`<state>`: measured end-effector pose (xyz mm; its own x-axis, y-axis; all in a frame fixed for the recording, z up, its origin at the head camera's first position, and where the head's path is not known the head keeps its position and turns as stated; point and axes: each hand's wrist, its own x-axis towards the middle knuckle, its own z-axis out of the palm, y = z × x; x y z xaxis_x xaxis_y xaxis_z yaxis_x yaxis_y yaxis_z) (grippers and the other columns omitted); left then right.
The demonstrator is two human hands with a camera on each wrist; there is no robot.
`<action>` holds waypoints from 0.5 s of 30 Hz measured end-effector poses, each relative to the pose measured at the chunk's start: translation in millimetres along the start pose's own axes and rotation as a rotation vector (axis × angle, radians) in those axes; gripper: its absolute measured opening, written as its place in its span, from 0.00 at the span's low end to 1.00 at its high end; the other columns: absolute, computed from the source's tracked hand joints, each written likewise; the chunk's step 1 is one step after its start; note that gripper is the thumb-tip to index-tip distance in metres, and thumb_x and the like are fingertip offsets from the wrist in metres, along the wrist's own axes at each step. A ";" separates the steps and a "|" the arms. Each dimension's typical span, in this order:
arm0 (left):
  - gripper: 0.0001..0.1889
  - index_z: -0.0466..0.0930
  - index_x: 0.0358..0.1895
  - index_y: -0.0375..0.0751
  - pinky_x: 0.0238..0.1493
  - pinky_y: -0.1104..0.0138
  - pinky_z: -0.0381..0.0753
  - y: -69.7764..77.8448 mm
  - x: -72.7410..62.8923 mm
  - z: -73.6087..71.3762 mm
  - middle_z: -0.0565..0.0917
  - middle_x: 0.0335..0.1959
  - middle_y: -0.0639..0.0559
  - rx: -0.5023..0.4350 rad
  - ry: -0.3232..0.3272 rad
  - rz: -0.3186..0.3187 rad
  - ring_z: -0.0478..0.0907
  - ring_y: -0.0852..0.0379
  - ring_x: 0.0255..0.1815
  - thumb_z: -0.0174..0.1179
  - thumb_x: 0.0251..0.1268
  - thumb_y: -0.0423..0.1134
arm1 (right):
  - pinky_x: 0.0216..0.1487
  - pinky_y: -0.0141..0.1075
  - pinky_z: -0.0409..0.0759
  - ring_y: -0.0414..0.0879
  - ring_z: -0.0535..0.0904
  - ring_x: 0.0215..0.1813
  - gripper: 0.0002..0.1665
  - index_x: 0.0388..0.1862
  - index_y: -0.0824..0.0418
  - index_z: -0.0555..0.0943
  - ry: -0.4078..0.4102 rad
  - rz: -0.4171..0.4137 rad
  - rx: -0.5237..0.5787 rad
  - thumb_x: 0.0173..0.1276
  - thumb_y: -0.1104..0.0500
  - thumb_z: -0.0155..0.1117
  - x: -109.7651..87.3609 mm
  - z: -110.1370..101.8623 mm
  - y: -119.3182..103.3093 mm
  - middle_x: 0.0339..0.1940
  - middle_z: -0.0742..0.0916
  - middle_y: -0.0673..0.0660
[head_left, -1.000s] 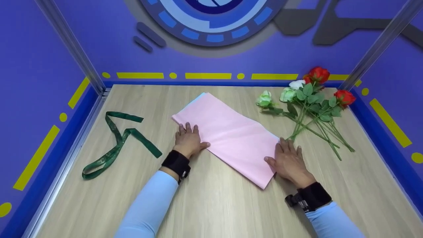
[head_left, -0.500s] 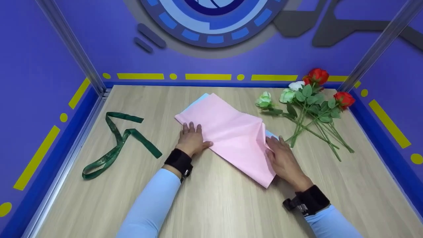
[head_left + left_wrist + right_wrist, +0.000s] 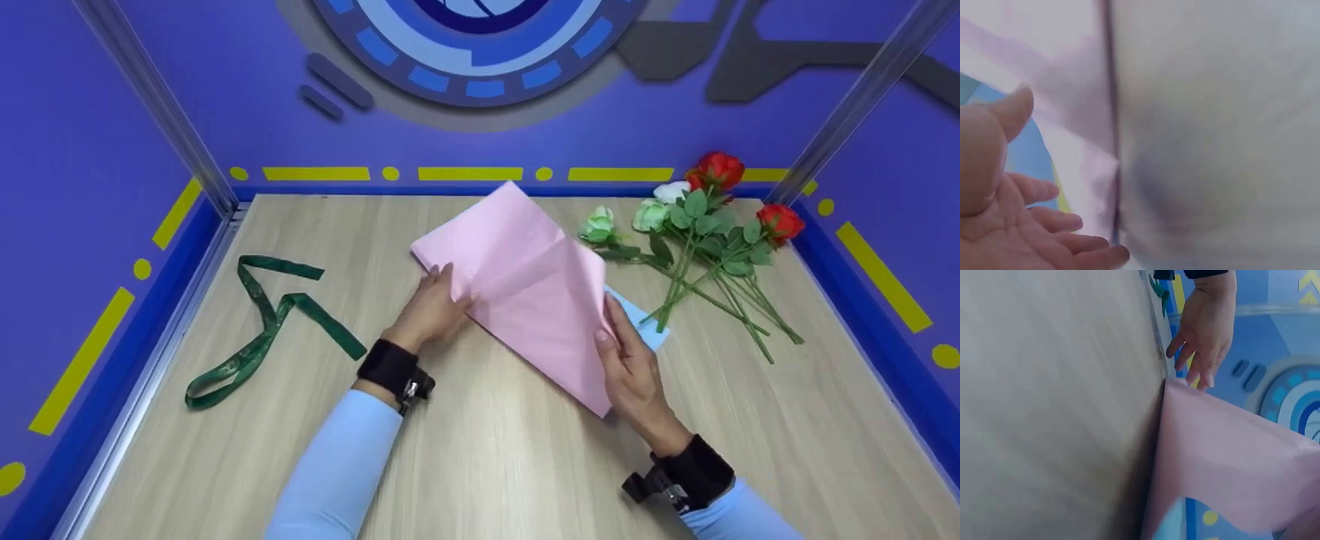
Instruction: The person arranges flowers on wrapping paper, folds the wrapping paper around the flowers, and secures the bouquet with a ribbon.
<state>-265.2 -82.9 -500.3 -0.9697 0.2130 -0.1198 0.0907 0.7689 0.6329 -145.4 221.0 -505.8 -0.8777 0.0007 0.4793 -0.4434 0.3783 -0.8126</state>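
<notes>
A folded sheet of pink wrapping paper (image 3: 532,300) lies slanted at the middle of the table, its right part lifted and creased. Beneath its right edge a light blue layer (image 3: 651,330) shows. My right hand (image 3: 634,371) grips the raised right edge of the paper, thumb toward the front. At the lower left edge is my left hand (image 3: 431,307). In the left wrist view the left hand's fingers (image 3: 1092,247) are loosely bent, the thumb well apart from them, with no paper pinched between.
To the left lies a dark green ribbon (image 3: 259,330), loosely looped on the wooden table (image 3: 480,465). Artificial roses in red (image 3: 720,171), white and pale green lie at the back right. Some stems reach close to the blue layer. Blue panels (image 3: 480,142) enclose the back and sides.
My right hand has moved inward, lifting the pink paper's right edge leftward and exposing more blue beneath. The paper's top corner has risen, and my left hand's fingers have left their flat pose.
</notes>
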 end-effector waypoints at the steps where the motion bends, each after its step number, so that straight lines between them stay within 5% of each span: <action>1: 0.42 0.50 0.84 0.35 0.81 0.48 0.62 -1.4 -2.5 -6.0 0.62 0.81 0.30 -0.056 0.027 -0.004 0.62 0.35 0.82 0.53 0.81 0.57 | 0.77 0.25 0.64 0.41 0.65 0.80 0.35 0.83 0.62 0.62 -0.022 -0.068 0.016 0.80 0.71 0.53 -0.9 3.7 -3.0 0.82 0.68 0.65; 5: 0.36 0.57 0.83 0.40 0.73 0.47 0.73 -5.3 -14.3 -34.2 0.72 0.76 0.35 -0.350 0.097 -0.012 0.73 0.38 0.75 0.49 0.83 0.57 | 0.82 0.40 0.61 0.50 0.63 0.84 0.35 0.78 0.76 0.62 -0.150 -0.402 -0.014 0.74 0.75 0.56 -3.9 21.5 -13.8 0.79 0.65 0.76; 10: 0.41 0.57 0.84 0.46 0.68 0.48 0.80 -8.6 -30.6 -67.0 0.66 0.81 0.40 -0.758 0.063 -0.006 0.70 0.39 0.77 0.43 0.80 0.68 | 0.80 0.47 0.65 0.60 0.69 0.79 0.31 0.73 0.77 0.68 -0.250 -0.755 -0.261 0.81 0.58 0.55 -10.0 46.8 -22.6 0.75 0.71 0.76; 13: 0.40 0.54 0.84 0.50 0.67 0.47 0.80 -14.9 -39.1 -79.1 0.68 0.79 0.41 -0.907 0.008 0.025 0.72 0.39 0.75 0.39 0.80 0.69 | 0.80 0.48 0.65 0.60 0.71 0.77 0.31 0.74 0.73 0.70 -0.329 -0.852 -0.368 0.82 0.52 0.54 -15.6 59.6 -23.4 0.75 0.73 0.74; 15: 0.38 0.51 0.85 0.52 0.70 0.46 0.75 -21.1 -42.9 -83.5 0.67 0.79 0.41 -0.917 -0.019 0.026 0.71 0.40 0.76 0.40 0.82 0.66 | 0.82 0.50 0.62 0.60 0.68 0.79 0.33 0.77 0.69 0.69 -0.421 -0.860 -0.405 0.83 0.49 0.54 -20.1 65.0 -23.4 0.77 0.71 0.72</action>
<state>-244.5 -158.6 -444.6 -0.9652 0.2397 -0.1044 -0.1111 -0.0146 0.9937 -129.2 151.9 -518.0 -0.3213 -0.7106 0.6260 -0.9237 0.3808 -0.0419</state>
